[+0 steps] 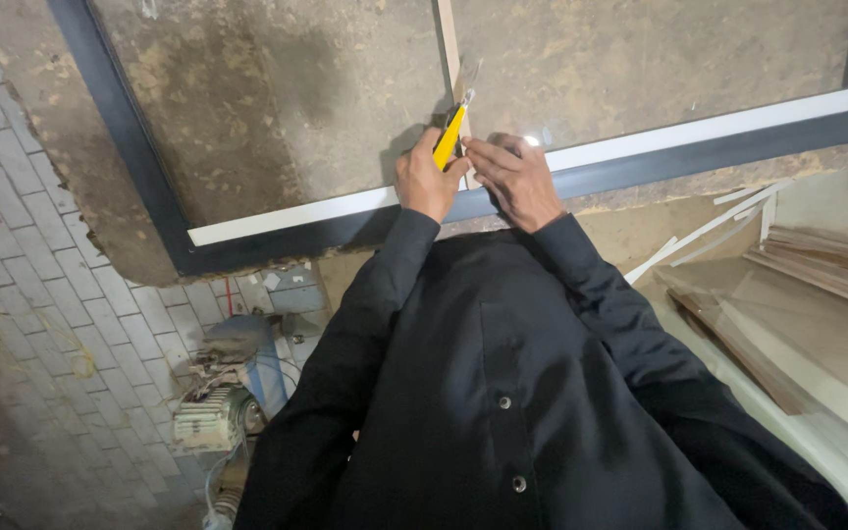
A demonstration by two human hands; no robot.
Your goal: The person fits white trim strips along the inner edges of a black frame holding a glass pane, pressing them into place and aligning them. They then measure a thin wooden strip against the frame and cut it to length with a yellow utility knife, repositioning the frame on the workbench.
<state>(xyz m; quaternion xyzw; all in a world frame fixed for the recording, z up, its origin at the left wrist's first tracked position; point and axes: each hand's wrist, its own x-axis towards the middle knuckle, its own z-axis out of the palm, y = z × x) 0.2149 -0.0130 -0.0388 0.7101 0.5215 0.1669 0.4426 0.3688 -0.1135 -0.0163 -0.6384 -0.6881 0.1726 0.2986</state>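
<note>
My left hand (427,182) grips a yellow knife (450,136), its blade up against a thin wood strip (449,44). My right hand (514,180) presses flat fingers on the strip, above the black frame (130,147) on the table.

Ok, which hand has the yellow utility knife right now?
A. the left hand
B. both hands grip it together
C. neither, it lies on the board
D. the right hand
A. The left hand is closed around the yellow utility knife, blade pointing up at the thin wooden strip, while the right hand only presses its fingers flat beside the strip on the dark frame.
</note>
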